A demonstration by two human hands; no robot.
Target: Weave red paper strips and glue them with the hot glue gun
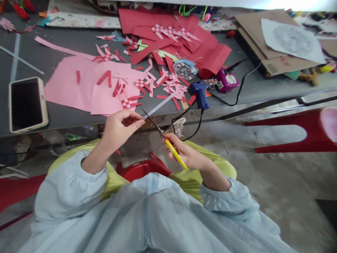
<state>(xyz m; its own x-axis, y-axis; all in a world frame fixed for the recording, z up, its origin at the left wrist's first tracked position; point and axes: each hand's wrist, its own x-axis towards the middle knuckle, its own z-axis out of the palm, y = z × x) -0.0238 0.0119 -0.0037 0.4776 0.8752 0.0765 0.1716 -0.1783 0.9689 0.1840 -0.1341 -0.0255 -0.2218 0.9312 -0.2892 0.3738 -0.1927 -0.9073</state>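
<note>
My left hand (121,126) pinches the near end of a translucent glue stick (160,106) at the table's front edge. The stick slants up to the right, toward woven pink and red paper pieces (171,82). In my right hand (184,153) are scissors (172,149) with yellow and red handles. Their blades point up to the left and cross the stick close to my left fingertips; whether they touch it I cannot tell. A blue glue gun (201,94) lies to the right, its cord hanging over the edge.
Pink paper sheets (70,82) and a phone (27,104) lie on the left. Red paper (181,42) is heaped at the back, near a bag of small eyes (185,69). A purple device (228,79) sits by cardboard (263,38). A red stool (316,128) stands right.
</note>
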